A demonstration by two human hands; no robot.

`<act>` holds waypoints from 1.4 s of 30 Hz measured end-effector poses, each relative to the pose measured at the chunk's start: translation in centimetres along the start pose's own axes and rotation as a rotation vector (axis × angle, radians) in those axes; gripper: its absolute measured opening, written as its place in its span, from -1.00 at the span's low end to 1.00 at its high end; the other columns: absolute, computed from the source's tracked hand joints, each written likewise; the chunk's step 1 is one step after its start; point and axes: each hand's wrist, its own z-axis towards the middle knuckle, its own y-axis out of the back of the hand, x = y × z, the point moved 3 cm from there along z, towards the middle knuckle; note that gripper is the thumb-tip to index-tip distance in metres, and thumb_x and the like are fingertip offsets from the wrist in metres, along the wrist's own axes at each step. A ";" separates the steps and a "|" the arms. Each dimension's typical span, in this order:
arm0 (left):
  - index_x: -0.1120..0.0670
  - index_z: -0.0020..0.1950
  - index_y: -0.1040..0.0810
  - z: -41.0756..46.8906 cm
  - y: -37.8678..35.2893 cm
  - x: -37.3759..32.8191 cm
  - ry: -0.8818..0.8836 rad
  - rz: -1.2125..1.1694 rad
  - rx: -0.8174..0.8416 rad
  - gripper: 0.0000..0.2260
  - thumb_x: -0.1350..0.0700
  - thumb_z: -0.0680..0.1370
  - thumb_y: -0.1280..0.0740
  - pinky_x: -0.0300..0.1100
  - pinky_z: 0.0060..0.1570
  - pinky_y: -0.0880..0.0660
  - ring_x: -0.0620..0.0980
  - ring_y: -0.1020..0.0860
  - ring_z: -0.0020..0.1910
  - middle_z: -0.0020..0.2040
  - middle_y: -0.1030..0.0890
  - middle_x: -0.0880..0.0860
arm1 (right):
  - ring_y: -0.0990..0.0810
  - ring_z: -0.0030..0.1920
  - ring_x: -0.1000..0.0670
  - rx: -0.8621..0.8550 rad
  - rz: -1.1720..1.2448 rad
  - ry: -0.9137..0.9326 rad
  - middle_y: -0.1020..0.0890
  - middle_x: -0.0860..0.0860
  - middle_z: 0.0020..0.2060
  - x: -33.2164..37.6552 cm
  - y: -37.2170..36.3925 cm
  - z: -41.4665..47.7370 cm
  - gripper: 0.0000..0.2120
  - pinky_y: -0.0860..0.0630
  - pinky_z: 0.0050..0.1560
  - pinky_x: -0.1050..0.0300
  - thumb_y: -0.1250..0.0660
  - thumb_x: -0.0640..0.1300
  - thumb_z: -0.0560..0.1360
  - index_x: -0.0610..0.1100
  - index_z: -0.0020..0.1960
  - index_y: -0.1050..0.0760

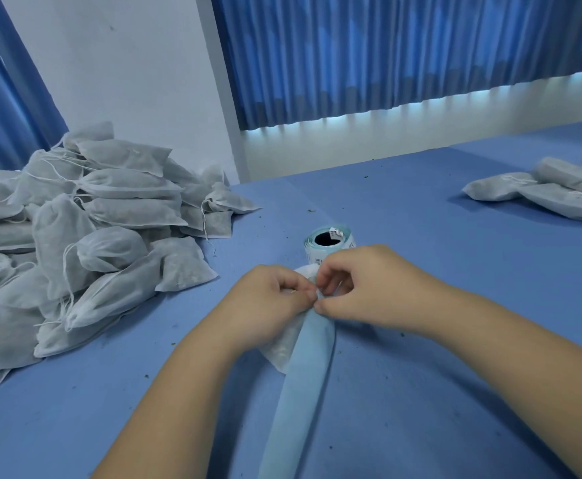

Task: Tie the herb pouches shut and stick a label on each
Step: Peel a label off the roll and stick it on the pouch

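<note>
Reaches in from the bottom edge with both bare forearms, angled toward each other and meeting near mid-table; curls the left hand (274, 300) knuckles-up, fingertips bunched against the thumb, pinching the upper end of a pale blue strip (303, 385); meets it with the right hand (362, 288), wrist bent inward, fingers hooked over and thumb tucked below, nipping that same end, so that the 2 sets of fingertips touch; cannot tell whether a label sits between them, the spot being small and covered. Holds all this over 1 white pouch (282, 347), lying on the blue table (438, 392) partly beneath the left hand and under the strip, with a little of its gathered top showing behind the knuckles; lets the strip trail from the pinch down to the bottom edge of the view. Has the label roll (331, 242) standing on end just behind the hands; has a big heap of pouches (92, 229) with loose drawstrings at the left, well apart; has a few more pouches (559, 193) lying far right; works among green herb crumbs (311, 210) on the table, facing blue curtains (386, 46).
</note>
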 end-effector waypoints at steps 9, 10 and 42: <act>-0.09 -0.27 -0.64 0.2 -0.1 -0.2 -0.119 0.137 -0.051 -0.80 0.13 0.54 -0.41 -0.47 -0.11 -0.35 -0.25 -0.53 -0.08 -0.06 -0.57 -0.13 | -0.54 -0.30 0.22 -0.070 0.056 -0.033 -0.62 0.20 -0.36 -0.4 0.1 0.0 -0.97 -0.44 -0.30 0.32 -0.46 -0.03 0.40 0.05 -0.20 -0.67; -0.11 -0.30 -0.62 0.2 -0.1 -0.2 -0.128 0.153 -0.065 -0.78 0.12 0.53 -0.41 -0.49 -0.11 -0.34 -0.26 -0.52 -0.06 -0.05 -0.57 -0.14 | -0.51 -0.36 0.24 -0.073 0.097 -0.050 -0.61 0.22 -0.40 -0.5 0.2 0.1 -0.95 -0.41 -0.36 0.35 -0.46 -0.05 0.40 0.05 -0.24 -0.67; 0.02 -0.25 -0.67 -0.4 0.8 0.1 0.153 0.032 -0.025 -0.84 0.09 0.51 -0.35 -0.35 -0.34 -0.49 -0.18 -0.59 -0.36 -0.27 -0.69 -0.05 | -0.56 -0.46 -0.03 0.027 0.585 -0.474 -0.58 -0.09 -0.43 -4.1 5.7 -0.4 -0.85 -0.51 -0.39 0.16 -0.23 -0.26 0.48 -0.21 -0.26 -0.48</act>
